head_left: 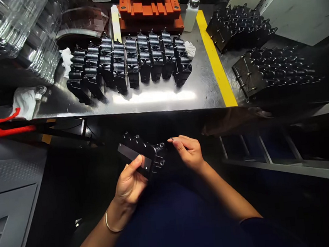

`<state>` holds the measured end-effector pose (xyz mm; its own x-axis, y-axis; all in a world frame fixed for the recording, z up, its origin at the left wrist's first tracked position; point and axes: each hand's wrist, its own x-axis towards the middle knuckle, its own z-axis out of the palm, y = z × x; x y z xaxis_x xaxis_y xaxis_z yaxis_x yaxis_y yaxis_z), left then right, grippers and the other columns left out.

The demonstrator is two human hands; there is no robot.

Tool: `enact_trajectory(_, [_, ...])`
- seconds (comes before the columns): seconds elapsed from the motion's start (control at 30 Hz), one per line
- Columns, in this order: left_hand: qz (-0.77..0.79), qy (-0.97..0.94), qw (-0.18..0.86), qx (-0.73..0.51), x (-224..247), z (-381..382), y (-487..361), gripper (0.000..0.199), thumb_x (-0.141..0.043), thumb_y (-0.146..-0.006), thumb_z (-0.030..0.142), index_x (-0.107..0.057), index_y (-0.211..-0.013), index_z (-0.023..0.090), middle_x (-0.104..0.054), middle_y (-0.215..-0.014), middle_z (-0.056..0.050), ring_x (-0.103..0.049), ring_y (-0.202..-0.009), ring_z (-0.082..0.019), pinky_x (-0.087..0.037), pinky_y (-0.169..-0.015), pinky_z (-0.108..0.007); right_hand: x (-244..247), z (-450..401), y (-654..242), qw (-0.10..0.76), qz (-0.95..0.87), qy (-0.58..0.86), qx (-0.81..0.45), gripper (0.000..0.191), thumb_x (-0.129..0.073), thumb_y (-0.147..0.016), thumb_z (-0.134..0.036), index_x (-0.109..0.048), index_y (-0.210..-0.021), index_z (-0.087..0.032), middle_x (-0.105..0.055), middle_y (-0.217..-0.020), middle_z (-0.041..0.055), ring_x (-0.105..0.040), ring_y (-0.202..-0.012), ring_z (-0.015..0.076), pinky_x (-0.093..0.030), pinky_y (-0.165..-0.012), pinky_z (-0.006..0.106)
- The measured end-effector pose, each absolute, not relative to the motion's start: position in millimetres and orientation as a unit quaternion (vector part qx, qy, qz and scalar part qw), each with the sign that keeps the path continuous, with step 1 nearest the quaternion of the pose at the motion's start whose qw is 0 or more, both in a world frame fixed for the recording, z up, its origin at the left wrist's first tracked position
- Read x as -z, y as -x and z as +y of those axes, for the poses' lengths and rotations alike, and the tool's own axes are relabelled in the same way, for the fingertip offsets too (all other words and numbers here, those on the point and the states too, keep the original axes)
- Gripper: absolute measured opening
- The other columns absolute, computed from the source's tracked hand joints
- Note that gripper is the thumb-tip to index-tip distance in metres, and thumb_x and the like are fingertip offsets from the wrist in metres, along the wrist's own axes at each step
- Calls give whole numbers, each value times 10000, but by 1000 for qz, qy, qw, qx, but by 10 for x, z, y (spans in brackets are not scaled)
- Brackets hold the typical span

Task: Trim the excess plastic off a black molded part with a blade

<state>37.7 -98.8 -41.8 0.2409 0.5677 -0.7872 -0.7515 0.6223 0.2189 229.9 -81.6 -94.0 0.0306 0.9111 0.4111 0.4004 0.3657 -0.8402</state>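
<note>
Fingertips of right hand (175, 142) pinched narrow, thumb and index together; tiny thing between them or not, cannot tell. They stop just beside studded end of black moulded part (138, 155). Left hand (129, 179) holds this part, thumb on flat face. Long axis runs sideways, little tilted, studded end toward right hand. Beyond: rows of similar black parts (126, 65) on steel table (156, 97).

The left hand (129, 180) grips a black moulded plastic part (136, 153), the right hand (188, 152) pinched just beside its end, below rows of matching parts (126, 63) on the steel bench (204, 84)
</note>
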Motion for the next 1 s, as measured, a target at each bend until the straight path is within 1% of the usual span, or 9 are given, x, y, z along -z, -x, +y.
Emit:
enact_trajectory(0.17, [459,127,750,-460,462,-900,-408,268,-424,-868,30,-599,-682,109,-597,-601,7,-616,-541,-73,-577,-566,-185,805,-935,-2181,502,-711,421,-256,168,-540,-906,-140,-706,-932,-131,-717,-779,46,-573,-592,90,-473,-536,209])
enact_trajectory(0.3, [453,123,755,-459,482,-901,-421,280,-424,-871,31,-584,-654,108,-586,-588,8,-602,-526,-68,-586,-591,-186,794,-943,-2168,496,-718,416,-256,164,-540,-908,-142,-703,-920,-127,-714,-776,50,-578,-598,90,-475,-540,209])
enact_trajectory(0.47, [464,127,752,-452,449,-931,-415,289,-414,-862,13,-593,-658,112,-596,-576,7,-611,-537,-68,-581,-592,-168,919,-883,-2184,496,-703,445,-248,197,-535,-915,-198,-726,-909,-149,-695,-715,44,-572,-572,104,-478,-538,230])
enact_trajectory(0.53, [470,129,764,-422,422,-973,-401,265,-449,-840,16,-598,-643,111,-591,-555,6,-602,-519,-73,-569,-559,-169,1007,-830,-2213,508,-663,494,-240,221,-538,-916,-236,-737,-875,-153,-686,-690,42,-584,-573,114,-483,-545,241])
enact_trajectory(0.63, [442,80,807,-382,418,-1031,-359,144,-633,-745,79,-613,-606,111,-548,-499,20,-558,-468,-85,-549,-501,-200,1062,-788,-2268,530,-582,571,-234,273,-524,-927,-288,-746,-830,-161,-675,-668,33,-606,-589,125,-486,-553,246])
enact_trajectory(0.7, [415,15,814,-406,452,-1033,-321,188,-759,-651,147,-606,-547,110,-548,-495,21,-553,-475,-85,-546,-507,-205,997,-822,-2285,523,-593,554,-260,259,-528,-927,-281,-746,-860,-159,-677,-683,32,-603,-595,120,-484,-556,242])
enact_trajectory(0.77, [419,-53,789,-446,502,-1009,-280,243,-812,-610,219,-616,-518,107,-586,-521,4,-578,-515,-91,-553,-548,-199,870,-892,-2277,498,-640,499,-305,236,-530,-928,-249,-741,-885,-153,-673,-683,30,-586,-586,107,-478,-549,231])
enact_trajectory(0.87, [463,-140,737,-472,558,-984,-225,240,-803,-642,270,-662,-536,108,-626,-550,-17,-594,-538,-101,-537,-552,-191,676,-978,-2240,464,-679,441,-360,237,-518,-935,-221,-731,-864,-147,-674,-683,31,-574,-583,95,-465,-538,215])
enact_trajectory(1.0, [500,-229,690,-471,548,-1016,-185,230,-758,-710,258,-681,-544,119,-646,-574,-33,-600,-553,-118,-516,-554,-200,570,-983,-2203,432,-689,429,-393,273,-497,-947,-234,-713,-809,-138,-638,-640,22,-540,-563,84,-438,-524,208])
